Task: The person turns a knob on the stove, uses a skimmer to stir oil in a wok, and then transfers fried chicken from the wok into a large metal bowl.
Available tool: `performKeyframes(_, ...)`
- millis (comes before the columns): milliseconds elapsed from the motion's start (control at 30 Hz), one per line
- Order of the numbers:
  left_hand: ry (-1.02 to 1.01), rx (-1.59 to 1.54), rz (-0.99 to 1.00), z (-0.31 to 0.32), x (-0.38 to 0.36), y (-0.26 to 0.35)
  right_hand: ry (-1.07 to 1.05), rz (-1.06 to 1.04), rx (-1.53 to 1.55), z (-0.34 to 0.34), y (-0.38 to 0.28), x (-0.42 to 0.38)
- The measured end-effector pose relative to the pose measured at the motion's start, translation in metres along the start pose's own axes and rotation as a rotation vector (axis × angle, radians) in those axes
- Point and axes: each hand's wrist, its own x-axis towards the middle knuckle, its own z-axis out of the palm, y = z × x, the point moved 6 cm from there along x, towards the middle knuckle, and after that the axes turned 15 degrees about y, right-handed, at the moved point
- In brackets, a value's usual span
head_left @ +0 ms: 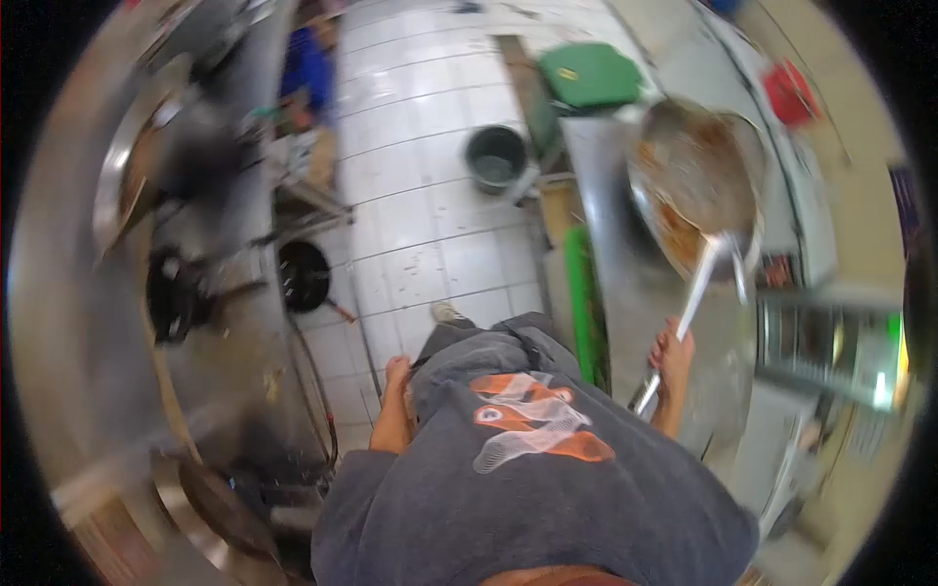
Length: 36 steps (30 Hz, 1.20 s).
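Right hand [672, 354] grasps a long-handled metal utensil [705, 259] toward the desk [618, 234]'s far end. Likely stiff, head-heavy; hold mid-handle. Left hand [398, 373]: grip unclear.

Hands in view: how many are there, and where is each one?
2. The left hand is by the person's left side; the right hand grips the long metal handle. No other hands show, though the picture's left part is blurred.

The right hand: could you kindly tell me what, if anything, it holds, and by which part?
The right hand grips a round-headed silver metal utensil by its long handle, near the free end.
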Motion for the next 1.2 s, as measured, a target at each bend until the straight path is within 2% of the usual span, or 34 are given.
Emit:
performKeyframes(33, 0.053, 0.008, -0.023, -0.014, -0.006, 0.011, -0.043, -0.033, 0.035, 0.011, -0.004, 0.000)
performKeyframes(100, 0.026, -0.021, -0.147, -0.004, 0.033, -0.024, -0.090, -0.041, 0.100, 0.036, -0.024, -0.018)
performKeyframes(167, 0.028, -0.072, -0.219, -0.020, 0.020, 0.014, -0.087, -0.117, 0.035, 0.061, -0.054, -0.041)
performKeyframes(267, 0.011, -0.114, -0.173, -0.015, 0.042, 0.034, -0.244, -0.167, 0.050, 0.111, -0.086, -0.073)
performKeyframes(367, 0.006, -0.151, -0.160, -0.017, 0.047, 0.069, -0.504, -0.249, 0.049, 0.176, -0.101, -0.080)
performKeyframes(500, 0.011, -0.176, -0.245, -0.016, 0.052, 0.086, -0.835, -0.264, 0.024, 0.285, -0.151, -0.115)
performKeyframes(633, 0.061, -0.319, -0.293, -0.009, 0.086, 0.064, -0.993, -0.257, -0.033, 0.396, -0.211, -0.139)
performKeyframes(700, 0.098, -0.259, -0.274, -0.027, 0.082, 0.080, -1.077, -0.387, -0.116, 0.447, -0.257, -0.160)
performKeyframes(767, 0.174, -0.266, -0.107, -0.006, 0.117, 0.037, -1.200, -0.409, -0.106, 0.502, -0.297, -0.174)
performKeyframes(833, 0.189, -0.317, -0.404, -0.019, 0.083, 0.070, -1.297, -0.434, -0.110, 0.555, -0.336, -0.188)
performKeyframes(900, 0.178, -0.376, -0.521, -0.008, 0.069, 0.081, -1.392, -0.477, -0.126, 0.605, -0.369, -0.204)
performKeyframes(967, 0.212, -0.416, -0.581, -0.005, 0.047, 0.130, -1.452, -0.536, -0.154, 0.653, -0.395, -0.218)
performKeyframes(1100, 0.372, -0.659, -0.411, -0.024, 0.044, 0.229, -1.562, -0.597, -0.173, 0.739, -0.428, -0.262)
performKeyframes(1167, 0.423, -0.701, -0.371, -0.045, 0.070, 0.283, -1.610, -0.510, -0.202, 0.778, -0.434, -0.281)
performKeyframes(1200, 0.442, -0.704, -0.279, -0.053, 0.090, 0.306, -1.643, -0.489, -0.218, 0.797, -0.437, -0.291)
